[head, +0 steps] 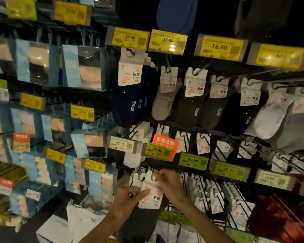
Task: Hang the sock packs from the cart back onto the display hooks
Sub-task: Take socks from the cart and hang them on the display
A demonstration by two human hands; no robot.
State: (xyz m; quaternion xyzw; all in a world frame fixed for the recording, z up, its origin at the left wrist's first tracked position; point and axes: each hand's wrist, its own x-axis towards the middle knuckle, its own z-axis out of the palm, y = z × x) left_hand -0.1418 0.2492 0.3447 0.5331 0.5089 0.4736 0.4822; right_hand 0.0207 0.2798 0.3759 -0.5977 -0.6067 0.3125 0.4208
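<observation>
My left hand [128, 194] and right hand [170, 184] pinch one dark sock pack [152, 197] by its card, seemingly not yet hooked, near rows of hanging packs [194, 95].

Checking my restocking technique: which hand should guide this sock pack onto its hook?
The right hand: its fingers pinch the white card header of the dark grey sock pack at the hanging slot; the left hand holds lower.

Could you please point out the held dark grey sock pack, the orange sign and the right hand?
Dark grey sock pack with white card [153, 199]: head view, on the card.
Orange paper sign [165, 139]: head view, its printed top.
Right hand [172, 186]: head view, its back.
</observation>
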